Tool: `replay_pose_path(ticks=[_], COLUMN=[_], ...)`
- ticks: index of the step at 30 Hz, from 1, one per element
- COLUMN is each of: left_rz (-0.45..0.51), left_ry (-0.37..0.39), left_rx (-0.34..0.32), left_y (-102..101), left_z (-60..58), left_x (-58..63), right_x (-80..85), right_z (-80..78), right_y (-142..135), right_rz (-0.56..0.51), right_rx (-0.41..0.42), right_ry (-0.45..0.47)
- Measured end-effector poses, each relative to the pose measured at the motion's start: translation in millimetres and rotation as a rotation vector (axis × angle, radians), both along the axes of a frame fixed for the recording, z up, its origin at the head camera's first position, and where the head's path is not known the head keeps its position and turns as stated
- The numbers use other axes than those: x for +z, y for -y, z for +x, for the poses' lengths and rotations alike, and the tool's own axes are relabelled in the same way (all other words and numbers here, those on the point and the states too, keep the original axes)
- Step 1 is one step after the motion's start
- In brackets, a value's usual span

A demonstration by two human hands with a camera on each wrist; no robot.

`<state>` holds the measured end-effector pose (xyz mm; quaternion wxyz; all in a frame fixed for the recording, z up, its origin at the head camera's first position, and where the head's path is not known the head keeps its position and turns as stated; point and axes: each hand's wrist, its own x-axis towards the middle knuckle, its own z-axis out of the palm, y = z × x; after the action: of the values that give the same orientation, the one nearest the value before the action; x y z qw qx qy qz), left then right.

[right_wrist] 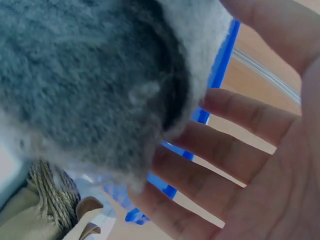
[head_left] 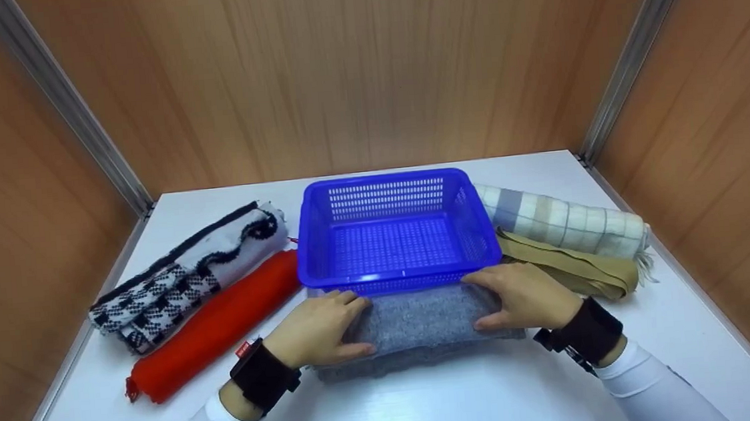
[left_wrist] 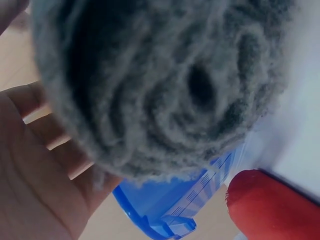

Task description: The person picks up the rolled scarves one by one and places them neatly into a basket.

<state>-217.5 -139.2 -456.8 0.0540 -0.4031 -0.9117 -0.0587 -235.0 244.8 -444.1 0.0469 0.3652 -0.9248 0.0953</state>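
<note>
A rolled grey scarf (head_left: 430, 316) lies crosswise on the white table, in front of a blue plastic basket (head_left: 391, 243). My left hand (head_left: 321, 328) rests on its left end, thumb toward the near side and fingers over the far side. On the right end lies my right hand (head_left: 522, 296), its fingers near the basket's front rim. The left wrist view looks at the spiral end of the grey roll (left_wrist: 200, 95), with nearly straight fingers (left_wrist: 55, 135) beside it. In the right wrist view, extended fingers (right_wrist: 220, 140) touch the fuzzy end of the roll (right_wrist: 100, 75).
Left of the basket lie a black-and-white patterned rolled scarf (head_left: 199, 271) and a red rolled scarf (head_left: 217, 326). To its right are a pale checked roll (head_left: 563, 222) and a tan roll (head_left: 573, 265). Wood-look panels (head_left: 364, 71) enclose the table's back and sides.
</note>
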Motion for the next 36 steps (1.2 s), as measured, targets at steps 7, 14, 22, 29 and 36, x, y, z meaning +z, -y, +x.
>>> replay_pose_path(ticks=[7,14,22,29,36], left_rz=[-0.022,-0.034,-0.051,-0.072,-0.066], left_ry=[0.020,0.031,0.025,0.037,0.051], left_rx=[0.019,0.032,0.042,0.057,0.071], left_y=[-0.6,-1.7,-1.7,-2.5,-2.8], left_z=[-0.4,-1.0,-2.4,-2.6,-3.3], left_x=[-1.8,-6.7,-14.7,-18.2,-22.7], right_x=[-6.2,-13.7,-19.3,-24.2,-28.4], right_z=[0.7,1.4,0.5,-1.4,-3.7], right_y=[3.0,6.3,9.2,11.0,13.4], right_rz=[0.018,0.057,0.082,0.097,0.108], right_rx=[0.019,0.012,0.016,0.028,0.014], right_ry=[-0.002,0.010,0.027,0.023,0.022])
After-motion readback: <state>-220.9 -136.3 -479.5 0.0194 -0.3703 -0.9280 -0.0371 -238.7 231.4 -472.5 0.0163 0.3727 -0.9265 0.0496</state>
